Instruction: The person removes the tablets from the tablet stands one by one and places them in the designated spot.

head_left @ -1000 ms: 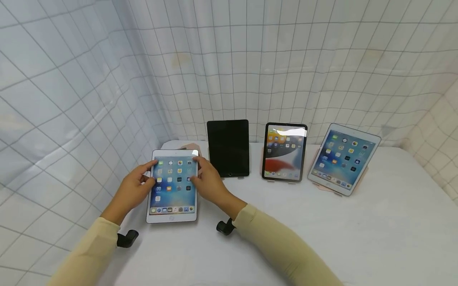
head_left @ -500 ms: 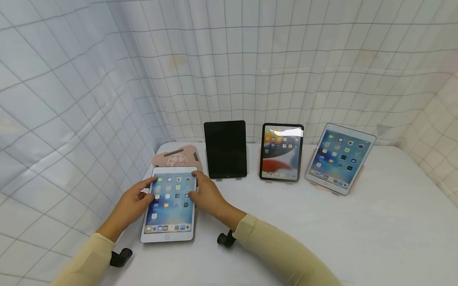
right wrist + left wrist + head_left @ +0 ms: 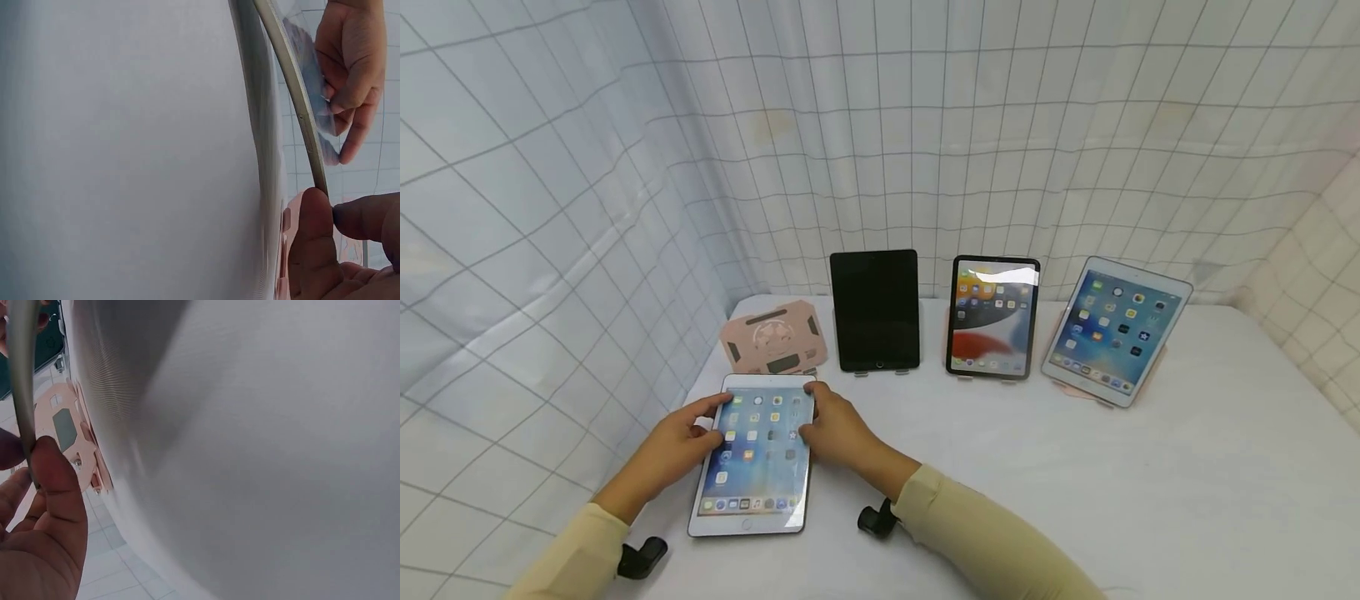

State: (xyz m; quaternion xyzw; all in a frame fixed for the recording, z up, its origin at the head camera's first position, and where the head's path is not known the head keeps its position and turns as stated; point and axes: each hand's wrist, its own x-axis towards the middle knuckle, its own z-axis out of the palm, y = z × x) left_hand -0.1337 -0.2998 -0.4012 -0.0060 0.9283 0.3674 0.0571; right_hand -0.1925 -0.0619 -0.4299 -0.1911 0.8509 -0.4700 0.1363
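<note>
Held tablet (image 3: 752, 462) nearer, pink stand (image 3: 774, 335) uncovered

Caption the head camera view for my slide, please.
Left hand and right hand hold a white-framed tablet in front of a pink stand; three more tablets sit propped to the right.

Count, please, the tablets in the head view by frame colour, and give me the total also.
White frame: 2 (held white rectangular tablet, far-right white rectangular tablet)
Black frame: 2 (black rectangular tablet with dark screen, black rectangular tablet with lit screen)
Total: 4 tablets
</note>
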